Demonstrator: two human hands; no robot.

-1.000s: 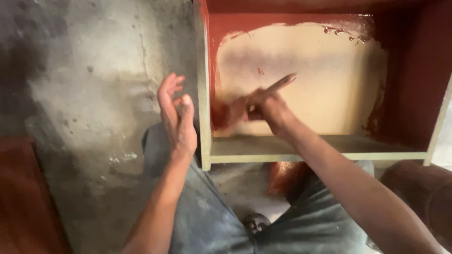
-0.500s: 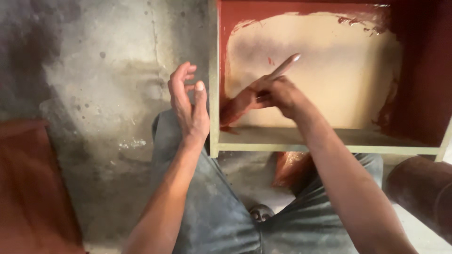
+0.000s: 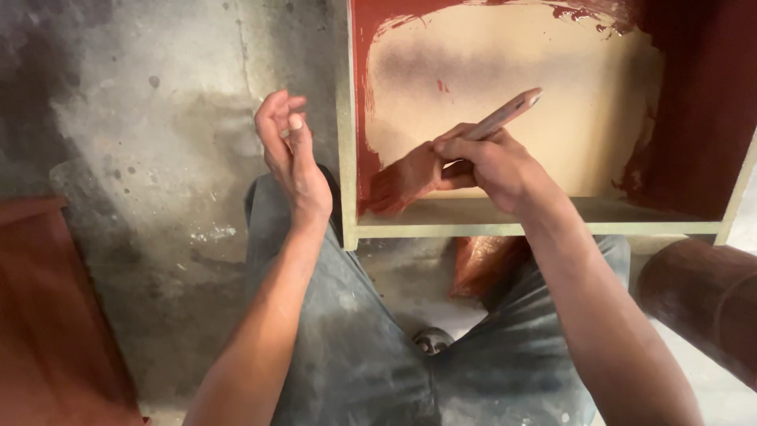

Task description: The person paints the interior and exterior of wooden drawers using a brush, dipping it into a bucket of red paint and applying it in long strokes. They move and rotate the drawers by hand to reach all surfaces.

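while gripped: right hand [image 3: 493, 162] closed on paintbrush [image 3: 441, 164], bristles red, mid-frame
left hand [image 3: 290, 154]: open, empty
cabinet [image 3: 512, 229]: part-painted red, upper right

- Below you lies a grey, stained concrete floor [image 3: 158, 158], mottled with dark specks and pale scuffed patches.
- At your lower left, a flat reddish-brown painted board [image 3: 47, 315] rests on that floor.
- At your right edge, a dark reddish-brown rounded piece [image 3: 702, 300] juts in; it may be a cylinder, but it is cut off by the frame.
- Light falls unevenly: the floor is brightest near the middle left and dims towards the upper left corner.
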